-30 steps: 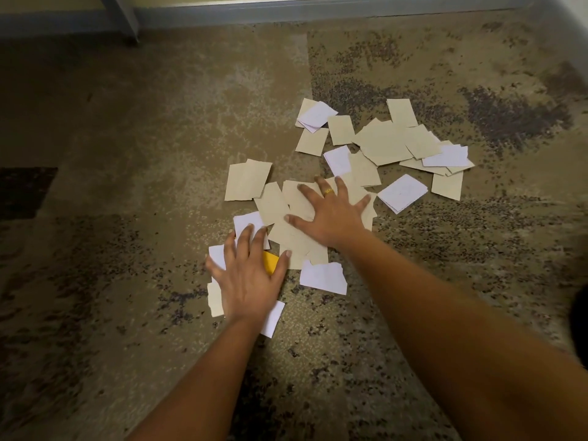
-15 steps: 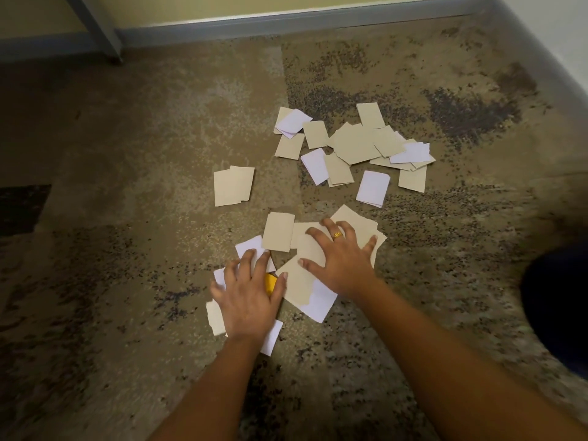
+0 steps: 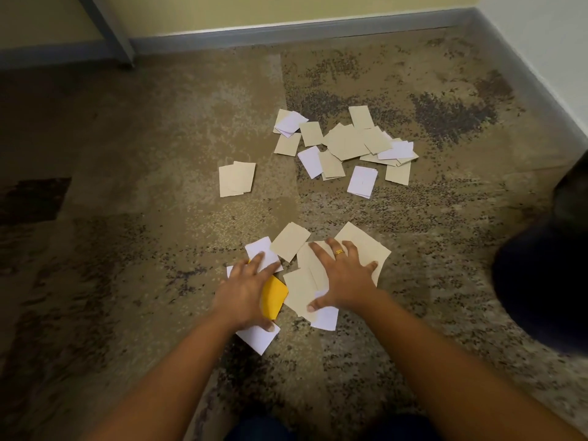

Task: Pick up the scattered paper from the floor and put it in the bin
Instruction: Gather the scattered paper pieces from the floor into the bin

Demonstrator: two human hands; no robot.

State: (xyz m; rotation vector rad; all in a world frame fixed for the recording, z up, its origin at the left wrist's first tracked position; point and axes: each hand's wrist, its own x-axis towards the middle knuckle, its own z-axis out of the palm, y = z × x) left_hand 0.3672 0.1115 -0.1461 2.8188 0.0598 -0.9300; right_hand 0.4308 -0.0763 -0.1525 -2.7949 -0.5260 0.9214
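Note:
Tan and white paper pieces lie scattered on the patterned carpet. My left hand (image 3: 245,291) lies flat with fingers apart on a near cluster that holds a yellow sheet (image 3: 274,296) and white pieces (image 3: 258,340). My right hand (image 3: 343,278), wearing a ring, presses flat with spread fingers on several tan sheets (image 3: 300,291) beside it. Neither hand grips anything. A bigger pile of paper (image 3: 346,144) lies farther away, with a pair of tan sheets (image 3: 237,179) apart to its left. I cannot make out a bin for certain.
A dark rounded object (image 3: 547,281) sits at the right edge, partly cut off. The wall's grey skirting (image 3: 286,30) runs along the back and down the right side. A grey metal leg (image 3: 108,27) stands at the back left.
My right hand has dragged several tan sheets toward me, away from the far pile, up against the left hand's cluster. The left hand has stayed on its papers.

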